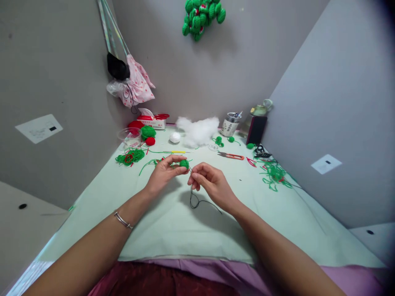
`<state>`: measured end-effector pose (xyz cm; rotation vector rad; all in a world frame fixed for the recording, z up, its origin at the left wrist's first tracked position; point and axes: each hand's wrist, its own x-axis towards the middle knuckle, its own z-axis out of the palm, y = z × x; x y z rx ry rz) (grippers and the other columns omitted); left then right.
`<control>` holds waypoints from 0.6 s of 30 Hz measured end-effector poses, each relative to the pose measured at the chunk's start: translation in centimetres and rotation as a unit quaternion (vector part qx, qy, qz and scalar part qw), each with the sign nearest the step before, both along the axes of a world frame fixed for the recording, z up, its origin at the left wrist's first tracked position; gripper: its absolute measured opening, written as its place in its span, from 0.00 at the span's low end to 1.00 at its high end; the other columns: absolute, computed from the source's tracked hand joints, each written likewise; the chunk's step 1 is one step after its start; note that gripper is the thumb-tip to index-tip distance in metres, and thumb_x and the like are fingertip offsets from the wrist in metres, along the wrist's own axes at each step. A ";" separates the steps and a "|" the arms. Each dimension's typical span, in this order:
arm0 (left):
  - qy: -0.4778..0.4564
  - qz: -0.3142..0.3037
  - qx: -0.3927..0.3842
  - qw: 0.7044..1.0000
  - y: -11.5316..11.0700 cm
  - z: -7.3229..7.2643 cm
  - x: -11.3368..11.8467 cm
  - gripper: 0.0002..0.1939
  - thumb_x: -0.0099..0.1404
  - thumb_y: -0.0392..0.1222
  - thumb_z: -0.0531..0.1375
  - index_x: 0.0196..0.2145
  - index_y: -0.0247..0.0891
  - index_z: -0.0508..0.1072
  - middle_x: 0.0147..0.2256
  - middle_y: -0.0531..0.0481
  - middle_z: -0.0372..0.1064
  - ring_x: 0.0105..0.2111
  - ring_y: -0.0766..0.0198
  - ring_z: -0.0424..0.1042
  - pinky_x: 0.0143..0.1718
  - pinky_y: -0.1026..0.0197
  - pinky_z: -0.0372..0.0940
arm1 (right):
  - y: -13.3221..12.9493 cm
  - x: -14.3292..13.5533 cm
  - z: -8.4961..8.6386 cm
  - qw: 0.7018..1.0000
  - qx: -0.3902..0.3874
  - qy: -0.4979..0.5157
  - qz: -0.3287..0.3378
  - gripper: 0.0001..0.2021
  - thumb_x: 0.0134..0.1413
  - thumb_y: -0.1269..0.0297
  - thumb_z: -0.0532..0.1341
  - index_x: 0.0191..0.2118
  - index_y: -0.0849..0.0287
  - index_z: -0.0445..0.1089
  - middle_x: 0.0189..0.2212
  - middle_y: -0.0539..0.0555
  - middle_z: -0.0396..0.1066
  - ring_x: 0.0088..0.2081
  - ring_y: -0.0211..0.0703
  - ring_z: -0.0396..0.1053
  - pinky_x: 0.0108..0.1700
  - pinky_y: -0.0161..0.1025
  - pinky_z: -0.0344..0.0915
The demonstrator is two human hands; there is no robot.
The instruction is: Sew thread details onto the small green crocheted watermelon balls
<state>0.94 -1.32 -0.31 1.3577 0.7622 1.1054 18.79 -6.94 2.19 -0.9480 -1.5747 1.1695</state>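
Observation:
Between the thumb and fingers of my left hand (165, 172) is a small round green crocheted piece (184, 164). Close on its right, the fingers of my right hand (211, 181) pinch a thin black thread (194, 201). A slim needle-like sliver shows between those fingertips and the green piece; whether its tip is inside the crochet cannot be made out. The thread hangs below my right hand in a loop, its tail trailing right over the pale green cloth (185, 234). Some green and red yarn bits (157, 162) lie behind my left hand, partly covered by it.
White stuffing (199, 130) lies at the back, beside a white ball (175, 137). Orange-handled thread snips (231, 156) and a yellow crochet hook (177, 152) lie beyond my hands. Yarn tangles (129, 157) sit left and right. A pen tin (231, 124) and black scissors (262, 152) stand and lie rightward.

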 end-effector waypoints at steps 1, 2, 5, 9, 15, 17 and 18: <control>-0.018 -0.009 -0.009 1.000 0.0 0.1 0.0 0.20 0.55 0.42 0.68 0.45 0.38 0.73 0.36 0.50 0.73 0.36 0.62 0.73 0.42 0.57 0.67 | -0.1 -0.1 0.0 1.000 -0.004 0.005 0.000 0.10 0.62 0.57 0.59 0.38 0.60 0.65 0.30 0.53 0.73 0.29 0.36 0.69 0.32 0.35 0.67; -0.032 -0.013 -0.012 0.999 0.0 0.2 0.0 0.20 0.54 0.41 0.69 0.45 0.38 0.73 0.37 0.50 0.73 0.37 0.62 0.74 0.43 0.58 0.67 | -0.2 -0.3 -0.1 1.000 -0.009 0.012 0.000 0.10 0.62 0.57 0.59 0.38 0.60 0.65 0.30 0.53 0.73 0.29 0.36 0.70 0.32 0.36 0.68; -0.056 -0.021 -0.018 0.998 -0.1 0.4 0.1 0.19 0.53 0.39 0.70 0.43 0.39 0.73 0.37 0.50 0.73 0.37 0.62 0.74 0.42 0.59 0.67 | -0.3 -0.6 -0.1 1.000 -0.018 0.023 0.003 0.11 0.61 0.56 0.60 0.38 0.60 0.66 0.31 0.54 0.74 0.29 0.37 0.71 0.33 0.37 0.70; -0.072 -0.008 -0.045 0.996 -0.2 0.5 0.1 0.18 0.54 0.40 0.69 0.42 0.39 0.73 0.38 0.49 0.73 0.39 0.61 0.73 0.44 0.58 0.66 | -0.7 -0.7 0.0 1.000 -0.014 -0.007 0.017 0.10 0.62 0.56 0.59 0.38 0.59 0.67 0.32 0.54 0.73 0.29 0.37 0.71 0.33 0.38 0.70; -0.116 0.018 -0.049 0.992 0.0 0.7 0.2 0.17 0.52 0.39 0.70 0.40 0.38 0.73 0.38 0.51 0.72 0.40 0.64 0.70 0.48 0.57 0.65 | -1.0 -0.3 0.2 0.974 0.161 -0.138 -0.076 0.05 0.60 0.64 0.60 0.36 0.57 0.73 0.39 0.54 0.69 0.32 0.36 0.66 0.30 0.34 0.63; -0.110 0.024 -0.042 0.993 -0.1 0.7 0.3 0.16 0.51 0.39 0.70 0.38 0.38 0.73 0.38 0.52 0.71 0.39 0.65 0.69 0.47 0.57 0.65 | -0.9 -0.2 0.2 0.966 0.183 -0.150 -0.103 0.05 0.61 0.66 0.59 0.36 0.57 0.73 0.33 0.53 0.68 0.30 0.36 0.64 0.30 0.34 0.61; -0.102 0.030 -0.037 0.994 -0.1 0.7 0.3 0.16 0.51 0.38 0.70 0.38 0.38 0.73 0.37 0.52 0.71 0.39 0.65 0.69 0.46 0.58 0.65 | -0.9 -0.2 0.2 0.965 0.182 -0.152 -0.110 0.06 0.61 0.66 0.59 0.35 0.57 0.73 0.31 0.52 0.68 0.30 0.36 0.64 0.30 0.35 0.61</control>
